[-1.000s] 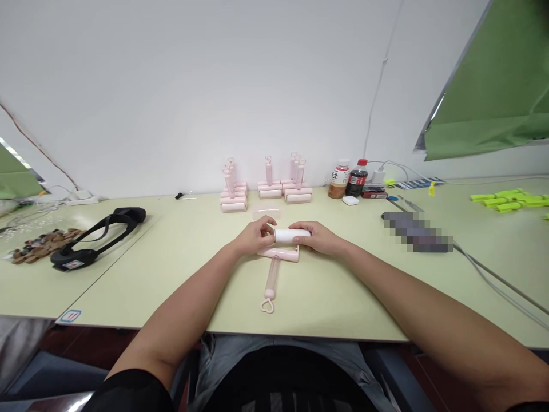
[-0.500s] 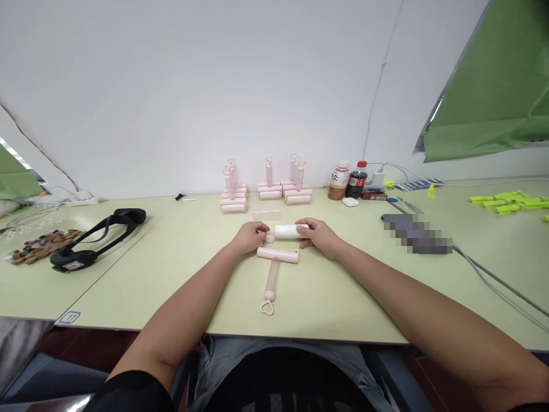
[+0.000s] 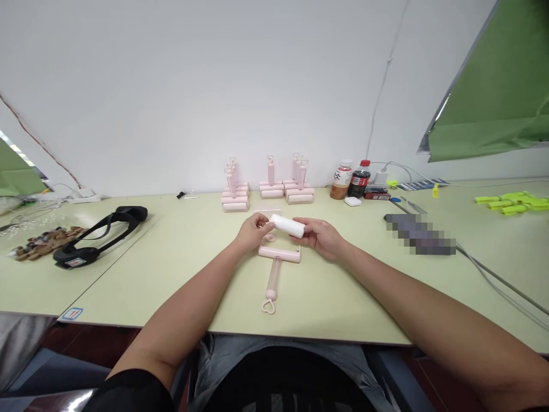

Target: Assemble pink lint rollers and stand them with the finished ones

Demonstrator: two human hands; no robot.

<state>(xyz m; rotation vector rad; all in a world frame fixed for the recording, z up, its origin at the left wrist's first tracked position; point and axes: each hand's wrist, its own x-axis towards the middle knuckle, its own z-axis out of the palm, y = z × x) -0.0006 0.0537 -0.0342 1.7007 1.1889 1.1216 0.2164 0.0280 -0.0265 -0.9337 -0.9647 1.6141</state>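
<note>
A white sticky-paper roll [image 3: 286,226] is held tilted above the table, its left end farther from me than its right. My left hand [image 3: 254,232] has its thumb and fingers at the left end of the roll. My right hand [image 3: 321,236] grips the right end, thumb on the near side of view and fingertips partly hidden. Just below lies a pink lint roller frame [image 3: 279,254] with a clear handle [image 3: 273,278] and a heart-shaped loop [image 3: 268,307] pointing towards me. A small round pink cap [image 3: 270,236] rests between the roll and the frame.
Several pink lint rollers [image 3: 235,203] stand against the wall. A clear plastic cover [image 3: 268,212] lies before them. To the right are two drink bottles [image 3: 359,180], a white case [image 3: 353,201] and a blurred dark object [image 3: 420,234]. A black headset strap [image 3: 100,237] sits left.
The white roll has turned from level to tilted, and its left end now meets my left hand's fingers. My right hand has shifted onto its right end. The view moved slightly.
</note>
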